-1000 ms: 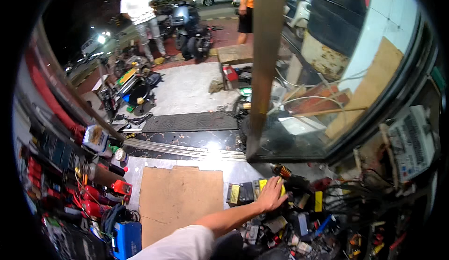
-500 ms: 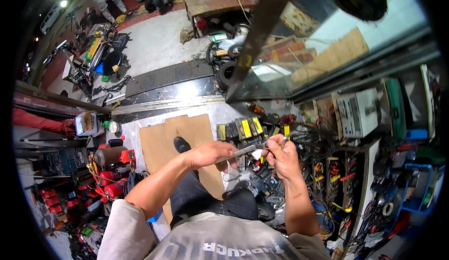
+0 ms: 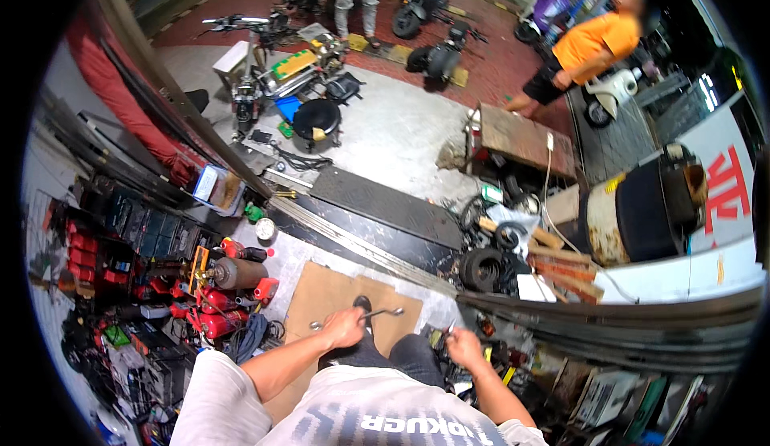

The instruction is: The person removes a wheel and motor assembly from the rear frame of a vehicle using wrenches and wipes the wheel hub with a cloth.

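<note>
Wrench (image 3: 381, 314), long and double-ended, is crossing the left hand (image 3: 345, 328) above the cardboard (image 3: 397, 300).
Left fingers are gripping its shaft; one end is sticking out to their left, the other to their right, and a dark shoe (image 3: 362, 302) is showing just beyond them. Right hand (image 3: 463, 347) is hanging apart from the wrench, fingers curling in; cannot tell whether they are gripping anything. Black tyre (image 3: 481, 268) is lying beyond the right fingers, red cylinders (image 3: 220, 323) well left of the left ones.
</note>
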A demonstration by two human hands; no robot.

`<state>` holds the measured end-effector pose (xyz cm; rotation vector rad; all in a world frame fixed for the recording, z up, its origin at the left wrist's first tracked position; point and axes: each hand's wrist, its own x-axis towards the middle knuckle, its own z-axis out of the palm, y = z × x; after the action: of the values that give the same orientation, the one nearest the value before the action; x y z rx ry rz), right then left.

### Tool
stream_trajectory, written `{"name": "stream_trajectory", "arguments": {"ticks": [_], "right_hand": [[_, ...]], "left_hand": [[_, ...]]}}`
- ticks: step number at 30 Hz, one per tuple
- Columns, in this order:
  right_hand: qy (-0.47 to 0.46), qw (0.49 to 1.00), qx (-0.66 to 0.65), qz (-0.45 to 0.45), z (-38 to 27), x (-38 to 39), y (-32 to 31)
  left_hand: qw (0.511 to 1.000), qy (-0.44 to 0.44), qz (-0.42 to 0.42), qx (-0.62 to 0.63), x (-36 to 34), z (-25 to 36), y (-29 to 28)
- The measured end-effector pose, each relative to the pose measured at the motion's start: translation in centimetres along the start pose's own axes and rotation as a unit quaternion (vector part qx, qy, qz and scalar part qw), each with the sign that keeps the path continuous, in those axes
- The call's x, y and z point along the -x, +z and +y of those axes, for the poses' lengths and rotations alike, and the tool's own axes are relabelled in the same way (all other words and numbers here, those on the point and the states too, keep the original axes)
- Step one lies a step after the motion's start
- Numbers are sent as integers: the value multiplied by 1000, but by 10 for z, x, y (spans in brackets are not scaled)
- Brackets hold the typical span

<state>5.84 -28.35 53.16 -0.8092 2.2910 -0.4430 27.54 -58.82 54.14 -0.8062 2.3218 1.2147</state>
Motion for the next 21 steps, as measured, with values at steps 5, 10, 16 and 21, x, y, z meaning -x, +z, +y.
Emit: {"name": "stream_trajectory", "arguments": {"ticks": [5, 10, 16, 21], "right_hand": [[-104, 989, 78, -67, -63, -77, -15], [-133, 984, 58, -101, -102, -179, -30], [-135, 973, 101, -156, -145, -345, -48], [-236, 957, 61, -159, -167, -444, -122]], "left_hand": [[993, -108, -41, 7, 2, -66, -26], [984, -155, -64, 57, -58, -91, -51], [967, -202, -72, 136, -170, -137, -104], [906, -261, -44, 332, -218, -66, -257]]}}
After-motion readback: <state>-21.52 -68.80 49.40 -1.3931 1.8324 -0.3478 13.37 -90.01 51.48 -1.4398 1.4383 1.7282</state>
